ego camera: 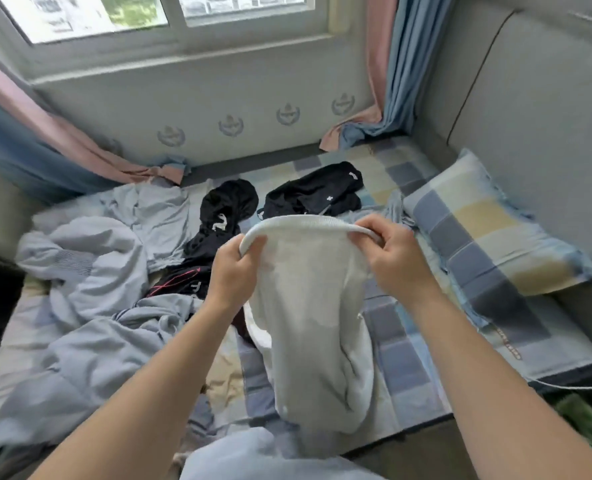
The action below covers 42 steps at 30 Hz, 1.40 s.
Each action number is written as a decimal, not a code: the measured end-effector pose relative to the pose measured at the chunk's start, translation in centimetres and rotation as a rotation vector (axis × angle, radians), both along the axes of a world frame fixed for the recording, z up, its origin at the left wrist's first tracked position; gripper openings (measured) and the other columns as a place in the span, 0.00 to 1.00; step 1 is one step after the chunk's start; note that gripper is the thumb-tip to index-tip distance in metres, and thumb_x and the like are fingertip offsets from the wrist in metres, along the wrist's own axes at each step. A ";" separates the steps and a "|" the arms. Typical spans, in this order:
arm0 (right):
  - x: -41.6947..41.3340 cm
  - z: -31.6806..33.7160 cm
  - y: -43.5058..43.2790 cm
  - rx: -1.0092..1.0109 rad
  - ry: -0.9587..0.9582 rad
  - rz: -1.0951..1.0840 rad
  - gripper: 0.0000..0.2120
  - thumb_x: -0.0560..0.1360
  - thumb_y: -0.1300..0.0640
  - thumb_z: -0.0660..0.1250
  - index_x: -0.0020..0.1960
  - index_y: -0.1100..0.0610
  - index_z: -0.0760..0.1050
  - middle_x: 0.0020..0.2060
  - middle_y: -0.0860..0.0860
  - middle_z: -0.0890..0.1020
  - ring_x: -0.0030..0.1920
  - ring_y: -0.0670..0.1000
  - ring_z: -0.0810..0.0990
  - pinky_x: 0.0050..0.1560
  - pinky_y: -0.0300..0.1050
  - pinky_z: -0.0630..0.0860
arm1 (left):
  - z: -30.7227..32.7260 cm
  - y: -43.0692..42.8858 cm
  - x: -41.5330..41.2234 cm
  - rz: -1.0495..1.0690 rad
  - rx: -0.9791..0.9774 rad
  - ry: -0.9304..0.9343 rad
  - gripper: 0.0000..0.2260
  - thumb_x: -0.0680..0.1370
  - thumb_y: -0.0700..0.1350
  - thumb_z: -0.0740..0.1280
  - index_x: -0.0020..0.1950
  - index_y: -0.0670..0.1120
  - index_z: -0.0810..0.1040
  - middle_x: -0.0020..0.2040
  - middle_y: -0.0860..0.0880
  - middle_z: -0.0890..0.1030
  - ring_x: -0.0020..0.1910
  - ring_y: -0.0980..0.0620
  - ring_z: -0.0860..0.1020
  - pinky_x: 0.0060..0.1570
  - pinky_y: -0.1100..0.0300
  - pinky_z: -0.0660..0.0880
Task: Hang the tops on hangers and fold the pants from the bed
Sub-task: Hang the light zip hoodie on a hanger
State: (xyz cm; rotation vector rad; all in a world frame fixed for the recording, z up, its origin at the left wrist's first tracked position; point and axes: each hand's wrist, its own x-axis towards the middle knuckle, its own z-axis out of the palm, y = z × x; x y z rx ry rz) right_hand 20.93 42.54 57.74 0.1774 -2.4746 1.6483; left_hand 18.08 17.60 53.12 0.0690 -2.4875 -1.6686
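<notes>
Pale grey knit, the pants hang in the air over the bed, held up by their ribbed waistband. The left hand pinches one end of the band and the right hand pinches the other, fingers curled over the rim. The 2 grips pull the band into an arch, so the legs drop straight toward the checked sheet. That hold probably serves to even the garment out before it is laid flat and folded.

Black clothes lie in 2 heaps farther up the bed, not yet sorted. A blue-grey quilt is bunched at the left and a checked pillow sits at the right.

No basket, box or hanger shows; all the laundry lies loose on the bed.
</notes>
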 end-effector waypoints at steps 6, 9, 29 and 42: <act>-2.3 11.7 -3.4 0.013 0.218 0.089 0.07 0.79 0.58 0.69 0.43 0.55 0.79 0.30 0.49 0.72 0.33 0.44 0.68 0.34 0.40 0.64 | 11.0 -0.9 -1.4 0.011 0.201 0.201 0.18 0.81 0.57 0.60 0.36 0.47 0.71 0.31 0.60 0.69 0.30 0.60 0.67 0.32 0.66 0.67; -2.8 16.8 -6.4 0.006 0.300 0.095 0.05 0.79 0.60 0.69 0.43 0.58 0.80 0.31 0.48 0.73 0.32 0.45 0.67 0.34 0.41 0.64 | 15.7 -3.3 -1.9 -0.046 0.213 0.289 0.15 0.76 0.62 0.63 0.44 0.51 0.78 0.35 0.62 0.77 0.35 0.64 0.74 0.38 0.69 0.71; -1.9 22.0 -19.7 0.020 0.035 0.263 0.13 0.73 0.57 0.76 0.49 0.66 0.79 0.37 0.59 0.80 0.35 0.53 0.78 0.40 0.50 0.75 | 33.0 -15.7 -0.9 -0.174 0.087 0.642 0.18 0.82 0.45 0.66 0.32 0.53 0.75 0.24 0.59 0.69 0.24 0.61 0.64 0.25 0.70 0.61; 1.7 -0.8 -21.8 0.034 -0.539 0.204 0.11 0.77 0.59 0.72 0.56 0.65 0.81 0.54 0.61 0.84 0.52 0.55 0.83 0.56 0.52 0.78 | 28.5 -20.5 0.5 -0.009 0.133 0.568 0.21 0.82 0.46 0.64 0.30 0.62 0.77 0.25 0.63 0.72 0.25 0.64 0.67 0.27 0.73 0.63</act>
